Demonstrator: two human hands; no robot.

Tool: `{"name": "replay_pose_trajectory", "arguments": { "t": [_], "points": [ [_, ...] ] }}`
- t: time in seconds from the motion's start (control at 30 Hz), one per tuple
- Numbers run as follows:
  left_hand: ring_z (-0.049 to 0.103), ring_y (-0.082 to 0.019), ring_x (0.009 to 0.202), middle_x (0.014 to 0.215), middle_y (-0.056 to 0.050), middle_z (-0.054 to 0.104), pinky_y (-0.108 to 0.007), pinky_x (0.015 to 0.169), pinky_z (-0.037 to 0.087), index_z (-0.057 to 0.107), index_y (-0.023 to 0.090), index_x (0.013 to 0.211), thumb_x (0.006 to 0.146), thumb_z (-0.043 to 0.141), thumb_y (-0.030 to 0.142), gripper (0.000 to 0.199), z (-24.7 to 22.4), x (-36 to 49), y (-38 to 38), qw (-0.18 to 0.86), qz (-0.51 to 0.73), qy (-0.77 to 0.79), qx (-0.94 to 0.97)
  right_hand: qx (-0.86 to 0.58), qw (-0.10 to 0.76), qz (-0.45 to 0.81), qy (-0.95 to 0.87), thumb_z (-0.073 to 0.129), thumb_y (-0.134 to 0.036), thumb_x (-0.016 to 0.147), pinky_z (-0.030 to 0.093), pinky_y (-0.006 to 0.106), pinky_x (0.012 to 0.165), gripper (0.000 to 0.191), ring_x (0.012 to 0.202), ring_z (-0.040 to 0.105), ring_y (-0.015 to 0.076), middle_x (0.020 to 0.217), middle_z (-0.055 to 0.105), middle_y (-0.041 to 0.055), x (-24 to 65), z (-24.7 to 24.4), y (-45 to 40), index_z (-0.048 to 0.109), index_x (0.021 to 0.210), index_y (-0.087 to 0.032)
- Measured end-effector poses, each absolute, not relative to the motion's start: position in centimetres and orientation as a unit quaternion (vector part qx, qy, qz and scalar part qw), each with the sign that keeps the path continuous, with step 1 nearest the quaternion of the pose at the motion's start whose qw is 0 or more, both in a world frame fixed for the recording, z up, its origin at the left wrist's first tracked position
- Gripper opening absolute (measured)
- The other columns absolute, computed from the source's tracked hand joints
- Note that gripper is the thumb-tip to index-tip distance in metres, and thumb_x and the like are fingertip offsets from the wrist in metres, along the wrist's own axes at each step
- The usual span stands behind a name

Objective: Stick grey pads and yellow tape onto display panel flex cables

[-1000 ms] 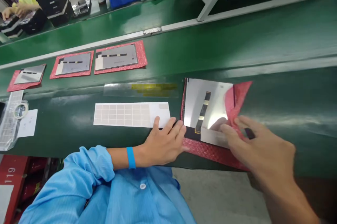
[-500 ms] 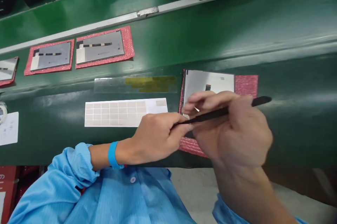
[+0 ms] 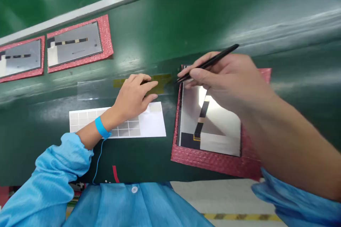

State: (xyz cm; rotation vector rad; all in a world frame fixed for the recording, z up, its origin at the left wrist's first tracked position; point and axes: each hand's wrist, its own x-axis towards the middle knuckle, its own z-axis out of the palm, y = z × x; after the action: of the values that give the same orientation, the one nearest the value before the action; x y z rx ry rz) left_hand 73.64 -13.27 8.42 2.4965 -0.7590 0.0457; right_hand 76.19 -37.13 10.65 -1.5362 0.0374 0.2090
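Note:
My right hand (image 3: 226, 77) grips black tweezers (image 3: 213, 60) pen-fashion, their tips at the left end of the yellow strips. Under that hand lies a screen panel (image 3: 215, 120) with a dark flex cable (image 3: 202, 118), on a pink bubble-wrap sheet (image 3: 191, 156). My left hand (image 3: 135, 93), a blue band on its wrist, is open with fingers spread and bent over the yellow tape pieces (image 3: 163, 81) on a clear strip (image 3: 93, 89). Whether its fingertips touch them I cannot tell. Below it, partly covered by the wrist, is a white label sheet (image 3: 153, 125) with grey squares.
Two more panels on pink bubble wrap, one nearer (image 3: 76, 44) and one at the left edge (image 3: 21, 58), lie farther back on the green bench. A metal rail (image 3: 106, 3) runs behind them. A blue cord (image 3: 98, 163) trails from the wristband to the bench's front edge.
My left hand has let go of the tweezers' tip end and moved left and up, opening. My right hand has turned the tweezers and raised them to the panel's far left corner. The view has shifted.

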Motion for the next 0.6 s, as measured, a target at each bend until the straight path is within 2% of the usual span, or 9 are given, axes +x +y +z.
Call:
{"name": "replay_pose_trajectory", "arguments": {
  "t": [0.07,0.2,0.37,0.6],
  "points": [
    [0.054,-0.028,0.119,0.130,-0.012,0.063,-0.044,0.103,0.046,0.071,0.017,0.126,0.097,0.069,0.027,0.032,7.9,73.8,-13.2,0.244,0.014,-0.279,0.928,-0.701,0.706,0.104,0.011,0.093,-0.036,0.067,0.058,0.019,0.050,0.042,0.058,0.067,0.0147,0.083,0.074,0.0110,76.8,9.6,-36.7,0.063,0.085,-0.013],
    [0.053,-0.027,0.117,0.129,-0.012,0.061,-0.045,0.100,0.046,0.071,0.019,0.123,0.099,0.061,0.025,0.027,8.1,73.4,-13.6,0.241,0.015,-0.277,0.930,-0.726,0.683,0.082,0.001,0.087,-0.026,0.073,0.053,0.017,0.044,0.030,0.062,0.071,0.0184,0.075,0.072,0.0073,76.5,9.1,-35.9,0.064,0.086,-0.013],
    [0.052,-0.027,0.116,0.128,-0.011,0.060,-0.044,0.097,0.046,0.071,0.020,0.121,0.100,0.056,0.022,0.025,8.2,73.5,-14.0,0.243,0.014,-0.272,0.931,-0.760,0.648,0.038,0.009,0.087,-0.023,0.076,0.052,0.015,0.043,0.022,0.061,0.071,0.0157,0.073,0.071,0.0031,76.2,9.2,-35.7,0.068,0.082,-0.013],
    [0.052,-0.028,0.119,0.132,-0.010,0.058,-0.046,0.096,0.046,0.068,0.022,0.121,0.102,0.051,0.025,0.025,8.3,73.5,-14.2,0.220,-0.005,-0.272,0.937,-0.792,0.609,0.031,0.026,0.090,-0.028,0.082,0.053,0.013,0.046,0.024,0.066,0.071,0.0140,0.078,0.072,0.0026,75.8,9.5,-35.5,0.071,0.082,-0.013]
  ]
}}
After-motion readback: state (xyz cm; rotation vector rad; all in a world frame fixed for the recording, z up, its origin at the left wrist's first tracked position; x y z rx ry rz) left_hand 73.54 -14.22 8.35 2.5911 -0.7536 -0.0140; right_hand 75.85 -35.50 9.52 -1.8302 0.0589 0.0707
